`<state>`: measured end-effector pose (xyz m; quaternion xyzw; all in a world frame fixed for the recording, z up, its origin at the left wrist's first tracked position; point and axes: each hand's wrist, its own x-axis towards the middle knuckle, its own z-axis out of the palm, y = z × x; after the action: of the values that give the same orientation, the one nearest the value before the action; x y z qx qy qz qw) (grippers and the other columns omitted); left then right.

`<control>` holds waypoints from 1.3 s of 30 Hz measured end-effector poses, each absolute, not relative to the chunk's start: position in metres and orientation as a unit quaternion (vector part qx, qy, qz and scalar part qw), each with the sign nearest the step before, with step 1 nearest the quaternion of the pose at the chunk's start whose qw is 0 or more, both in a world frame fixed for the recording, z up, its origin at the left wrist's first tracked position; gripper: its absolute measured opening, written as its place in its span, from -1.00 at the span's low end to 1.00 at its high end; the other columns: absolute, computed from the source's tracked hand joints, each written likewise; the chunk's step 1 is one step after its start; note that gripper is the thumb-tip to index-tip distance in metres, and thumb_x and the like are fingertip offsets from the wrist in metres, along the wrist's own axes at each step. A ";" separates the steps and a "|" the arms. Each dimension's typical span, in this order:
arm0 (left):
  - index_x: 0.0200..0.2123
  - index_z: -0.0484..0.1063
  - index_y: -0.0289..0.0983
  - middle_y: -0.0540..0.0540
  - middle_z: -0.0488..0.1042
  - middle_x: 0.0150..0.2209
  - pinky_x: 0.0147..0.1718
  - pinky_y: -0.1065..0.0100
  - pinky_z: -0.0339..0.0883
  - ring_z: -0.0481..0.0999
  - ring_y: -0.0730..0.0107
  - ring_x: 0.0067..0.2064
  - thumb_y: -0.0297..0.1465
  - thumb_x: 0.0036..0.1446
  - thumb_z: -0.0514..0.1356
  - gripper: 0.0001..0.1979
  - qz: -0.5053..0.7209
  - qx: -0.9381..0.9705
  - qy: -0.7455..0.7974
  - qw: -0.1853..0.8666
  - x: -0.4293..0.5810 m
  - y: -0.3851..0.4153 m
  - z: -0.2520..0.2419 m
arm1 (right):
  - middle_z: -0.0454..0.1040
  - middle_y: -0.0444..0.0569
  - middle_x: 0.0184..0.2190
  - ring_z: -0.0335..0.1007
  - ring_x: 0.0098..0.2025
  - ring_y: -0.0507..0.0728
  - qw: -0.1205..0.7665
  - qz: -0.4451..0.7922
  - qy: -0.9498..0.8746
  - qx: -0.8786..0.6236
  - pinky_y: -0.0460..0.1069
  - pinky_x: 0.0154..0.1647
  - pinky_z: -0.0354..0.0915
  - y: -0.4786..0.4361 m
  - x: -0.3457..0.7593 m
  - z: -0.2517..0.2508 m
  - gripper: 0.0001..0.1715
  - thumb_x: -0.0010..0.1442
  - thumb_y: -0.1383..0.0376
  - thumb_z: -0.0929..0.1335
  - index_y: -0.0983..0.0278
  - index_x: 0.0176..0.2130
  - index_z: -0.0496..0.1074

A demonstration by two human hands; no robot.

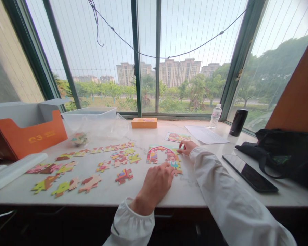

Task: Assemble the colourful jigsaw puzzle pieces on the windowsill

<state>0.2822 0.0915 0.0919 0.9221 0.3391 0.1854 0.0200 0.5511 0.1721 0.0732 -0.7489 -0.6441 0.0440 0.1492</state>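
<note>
Puzzle pieces (164,158) mid-frame look thin, light and stiff, best pinched by their edges; left hand (154,186) and right hand (187,147) rest half-curled on them, grip unclear either way.

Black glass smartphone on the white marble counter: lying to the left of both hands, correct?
No. The head view shows the black glass smartphone to the right of both hands, beyond the right hand and the left hand. It does lie on the white marble counter.
</note>
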 end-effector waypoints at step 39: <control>-0.51 0.38 -0.20 -0.03 0.46 -0.54 -0.50 0.32 0.08 0.43 0.37 -0.48 -0.24 0.33 -0.05 -0.60 0.271 0.913 0.288 -0.098 0.242 0.053 0.100 | 0.42 -0.15 -0.50 0.30 -0.44 0.04 0.261 -0.026 -0.629 -0.732 -0.08 -0.41 0.07 0.177 0.543 0.076 -0.70 0.14 0.04 0.35 0.21 -0.39 0.35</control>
<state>0.2418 0.0533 0.1004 0.9133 0.2880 0.2709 -0.0978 0.5428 0.1774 0.0759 -0.7320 -0.6287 -0.0262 0.2611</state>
